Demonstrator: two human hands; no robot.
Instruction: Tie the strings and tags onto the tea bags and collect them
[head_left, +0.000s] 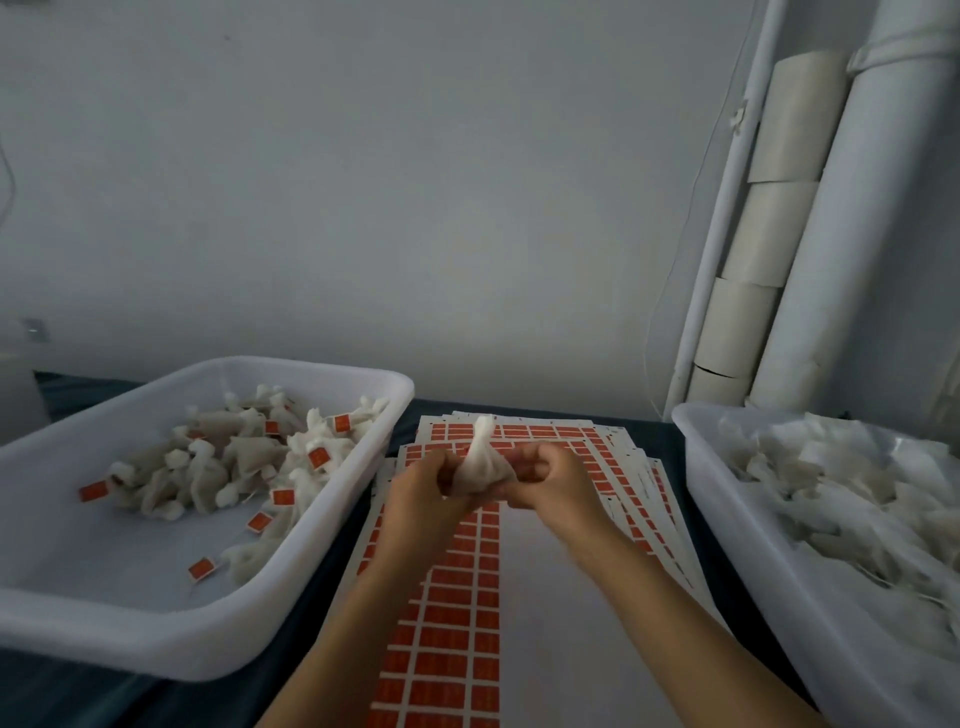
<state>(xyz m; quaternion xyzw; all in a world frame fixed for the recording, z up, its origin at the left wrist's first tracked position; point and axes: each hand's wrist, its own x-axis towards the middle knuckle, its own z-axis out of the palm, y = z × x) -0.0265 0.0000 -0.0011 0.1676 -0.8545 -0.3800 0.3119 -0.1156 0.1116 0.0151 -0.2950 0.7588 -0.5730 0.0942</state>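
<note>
Two white bins are walling in the working lane. The left bin (208, 519) is standing with its raised rim just beside the left hand (423, 493); the right bin (737, 519), heaped nearly to its rim, is standing near the right hand (550, 480). Between them, flat tag sheets (519, 597) are lying on the desk (322, 561), leaving low open room above. Behind, a wall (415, 208) and leaning rolls (769, 234) are closing off the far right corner.
</note>
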